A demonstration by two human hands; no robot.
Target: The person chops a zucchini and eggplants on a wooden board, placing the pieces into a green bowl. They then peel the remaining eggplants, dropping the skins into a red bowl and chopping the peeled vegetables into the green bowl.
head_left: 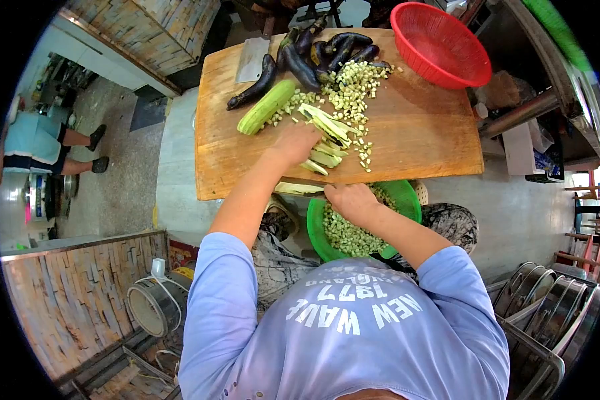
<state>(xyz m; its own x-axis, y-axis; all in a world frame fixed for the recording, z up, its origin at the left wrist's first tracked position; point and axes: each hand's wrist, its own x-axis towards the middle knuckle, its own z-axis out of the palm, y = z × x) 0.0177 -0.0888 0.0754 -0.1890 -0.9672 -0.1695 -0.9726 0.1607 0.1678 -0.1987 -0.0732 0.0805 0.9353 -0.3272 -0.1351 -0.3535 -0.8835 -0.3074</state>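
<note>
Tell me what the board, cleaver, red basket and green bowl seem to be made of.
Board: wood, smooth-looking; warm, streaky brown.
Cleaver: blade metal, probably steel, dull finish; flat, pale grey face.
Red basket: likely plastic, semi-glossy; bright, even colour and fine ribbing.
Green bowl: probably plastic, slightly shiny; vivid, uniform colour, though enamelled metal can't be ruled out.

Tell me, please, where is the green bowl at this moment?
In the head view, the green bowl sits just right of centre, by the near edge of the wooden board, partly hidden behind the right hand.

Pale green strips [324, 121], bright red basket [440, 43]
</note>
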